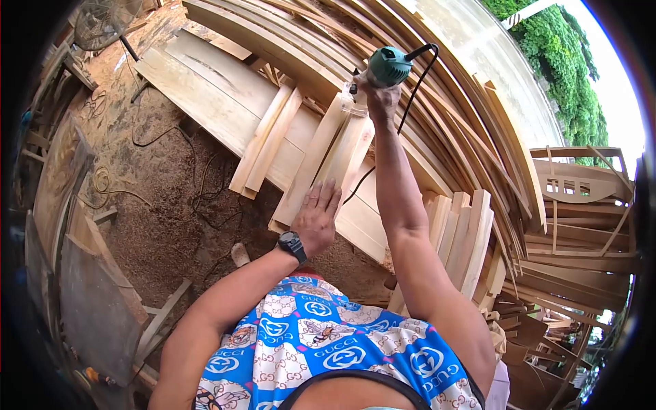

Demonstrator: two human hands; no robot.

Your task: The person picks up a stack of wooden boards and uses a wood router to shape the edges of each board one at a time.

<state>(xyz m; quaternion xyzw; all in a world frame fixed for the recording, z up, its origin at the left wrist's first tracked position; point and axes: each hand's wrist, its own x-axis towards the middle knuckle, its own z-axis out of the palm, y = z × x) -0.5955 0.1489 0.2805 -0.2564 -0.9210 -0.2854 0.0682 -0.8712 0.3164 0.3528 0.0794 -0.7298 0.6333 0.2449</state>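
Note:
My right hand (380, 98) grips a green power tool (388, 66) with a black cord, held against the far end of a pale wooden plank (313, 160). My left hand (317, 217), with a black watch on the wrist, lies flat with fingers spread on the near end of that plank and the ones beside it. The planks rest on a wide board (220, 96) that serves as a work surface.
Another pair of planks (266, 140) lies to the left on the board. A stack of similar planks (465, 236) stands at the right. Long curved strips (444, 102) lie behind. Cables run over the sawdust floor (164, 198). Wooden frames (581, 184) stand at far right.

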